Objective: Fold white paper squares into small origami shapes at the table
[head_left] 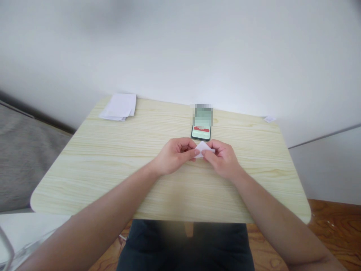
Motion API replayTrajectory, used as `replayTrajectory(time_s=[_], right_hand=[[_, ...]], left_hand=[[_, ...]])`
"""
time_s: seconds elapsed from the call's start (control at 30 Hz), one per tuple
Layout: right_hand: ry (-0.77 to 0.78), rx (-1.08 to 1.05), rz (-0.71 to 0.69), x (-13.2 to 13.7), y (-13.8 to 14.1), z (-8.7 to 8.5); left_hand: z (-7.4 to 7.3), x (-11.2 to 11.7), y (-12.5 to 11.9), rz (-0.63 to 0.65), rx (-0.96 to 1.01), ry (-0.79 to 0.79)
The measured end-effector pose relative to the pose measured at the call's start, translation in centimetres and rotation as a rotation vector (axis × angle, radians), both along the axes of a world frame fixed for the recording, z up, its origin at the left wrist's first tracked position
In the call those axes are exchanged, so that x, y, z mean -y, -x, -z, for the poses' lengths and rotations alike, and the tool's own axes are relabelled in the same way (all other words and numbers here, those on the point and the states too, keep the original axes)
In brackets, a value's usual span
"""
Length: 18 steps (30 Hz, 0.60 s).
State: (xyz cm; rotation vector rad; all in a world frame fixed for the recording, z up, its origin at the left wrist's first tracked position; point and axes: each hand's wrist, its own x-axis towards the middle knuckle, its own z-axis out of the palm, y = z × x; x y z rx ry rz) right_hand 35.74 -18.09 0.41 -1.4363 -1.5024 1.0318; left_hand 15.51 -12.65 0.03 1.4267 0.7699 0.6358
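Note:
A small folded white paper (pixel 203 148) with a pointed top sits between my two hands above the middle of a pale wooden table (pixel 113 158). My left hand (pixel 176 154) pinches its left side with curled fingers. My right hand (pixel 222 158) pinches its right side, thumb pressed on the paper. Just behind the paper lies a smartphone (pixel 201 131) with a lit greenish screen, flat on the table.
A stack of white paper sheets (pixel 118 106) lies at the table's far left corner. A small white scrap (pixel 270 119) rests at the far right edge. A white wall stands behind; a grey surface (pixel 22 158) is to the left, wooden floor (pixel 332 226) to the right.

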Motion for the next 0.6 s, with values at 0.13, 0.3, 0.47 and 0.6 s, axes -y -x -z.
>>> replayTrajectory(time_s=[0.13, 0.3, 0.47, 0.6], right_hand=[[-0.011, 0.016, 0.015, 0.00, 0.05, 0.08], [0.036, 0.001, -0.064, -0.10, -0.19, -0.18], [0.052, 0.025, -0.054, -0.15, -0.28, -0.17], [0.057, 0.038, -0.043, -0.21, -0.34, -0.09]], left_hand=[[0.22, 0.09, -0.02, 0.000, -0.046, -0.036], [0.13, 0.12, 0.08, -0.004, -0.063, -0.021], [-0.16, 0.13, 0.02, -0.010, -0.098, -0.044], [-0.20, 0.15, -0.08, -0.012, -0.083, -0.019]])
